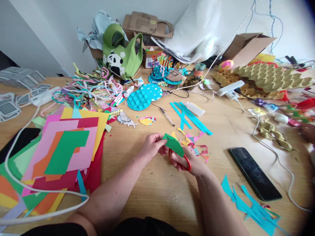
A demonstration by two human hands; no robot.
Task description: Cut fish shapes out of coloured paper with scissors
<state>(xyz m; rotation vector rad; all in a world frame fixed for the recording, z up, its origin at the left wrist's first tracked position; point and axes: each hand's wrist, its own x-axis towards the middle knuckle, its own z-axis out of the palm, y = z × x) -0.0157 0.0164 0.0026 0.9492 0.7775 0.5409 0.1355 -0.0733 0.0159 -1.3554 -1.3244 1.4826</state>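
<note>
Head view: green paper [174,145] pinched between both hands, scissors [180,160] beneath.

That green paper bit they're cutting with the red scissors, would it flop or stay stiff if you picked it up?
The green paper piece looks thin, so it probably bends easily; the left hand pinches just one edge. It likely weighs almost nothing, like the scraps beside it. The scissors in the right hand suggest it cuts and tears readily.

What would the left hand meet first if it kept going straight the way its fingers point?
The left hand points rightward and pinches the green paper piece, so it meets that at once. Just beyond lie the right hand with the red scissors, though depth is hard to judge.
</note>
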